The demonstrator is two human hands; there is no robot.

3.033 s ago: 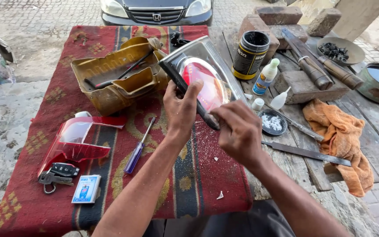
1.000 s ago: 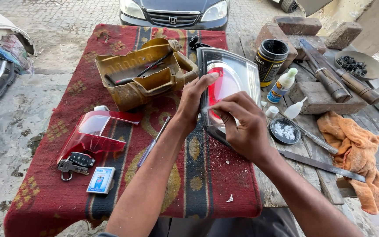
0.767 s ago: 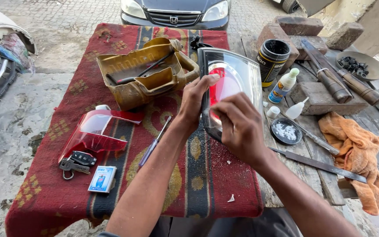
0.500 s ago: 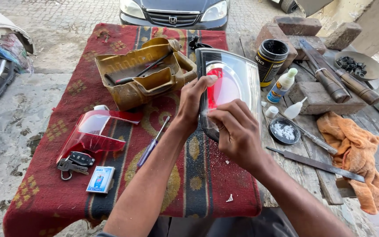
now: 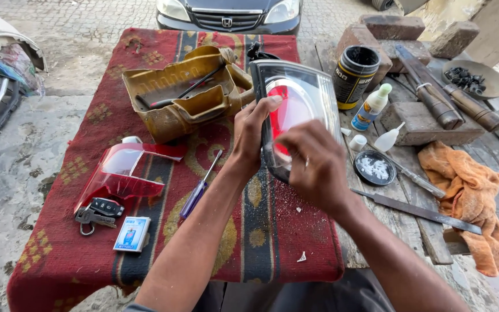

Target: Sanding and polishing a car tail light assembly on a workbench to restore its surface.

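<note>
A car tail lamp (image 5: 304, 95) with a black rim, a clear lens and a red inner part stands tilted up over the red patterned cloth (image 5: 116, 254). My left hand (image 5: 253, 130) grips its left edge, thumb on the rim. My right hand (image 5: 313, 164) covers the lamp's lower front; whatever it holds is hidden behind its fingers. White crumbs lie on the cloth below the lamp.
A yellow cut-open container (image 5: 180, 95) with tools, a red lamp lens (image 5: 123, 173), car keys (image 5: 96, 211), a small card box (image 5: 132, 234) and a purple screwdriver (image 5: 198, 188) lie left. At right are a black can (image 5: 353, 75), glue bottles (image 5: 369, 108), a powder lid (image 5: 375, 169), a file (image 5: 417, 211) and an orange rag (image 5: 472, 196).
The tail lamp has been raised from lying low to standing more upright. My right hand slid from its right side down onto the lower front; the long dark tool is out of sight.
</note>
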